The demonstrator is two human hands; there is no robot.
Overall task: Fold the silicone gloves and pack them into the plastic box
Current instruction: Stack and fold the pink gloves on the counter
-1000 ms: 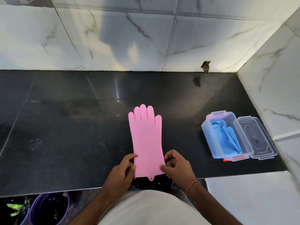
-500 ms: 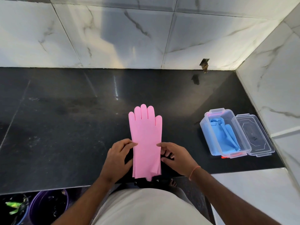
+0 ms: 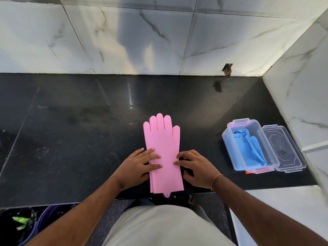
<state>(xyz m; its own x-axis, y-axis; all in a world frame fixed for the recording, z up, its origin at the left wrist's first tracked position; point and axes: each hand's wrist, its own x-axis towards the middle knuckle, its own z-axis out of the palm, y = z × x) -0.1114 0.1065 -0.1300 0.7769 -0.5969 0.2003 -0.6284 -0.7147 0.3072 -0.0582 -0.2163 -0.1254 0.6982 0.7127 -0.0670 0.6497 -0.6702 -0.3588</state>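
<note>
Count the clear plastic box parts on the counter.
2: the open plastic box holding blue gloves at right, and its lid lying beside it nearer the wall.

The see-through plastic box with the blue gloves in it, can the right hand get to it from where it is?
Probably yes. The right hand rests beside the pink silicone glove, and only bare black counter lies between it and the open clear plastic box.

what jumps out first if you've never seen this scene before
The pink gloves, lying flat at the near edge of the black counter, with the left hand and right hand pressing on them. To the right, a clear plastic box holds blue gloves.
</note>
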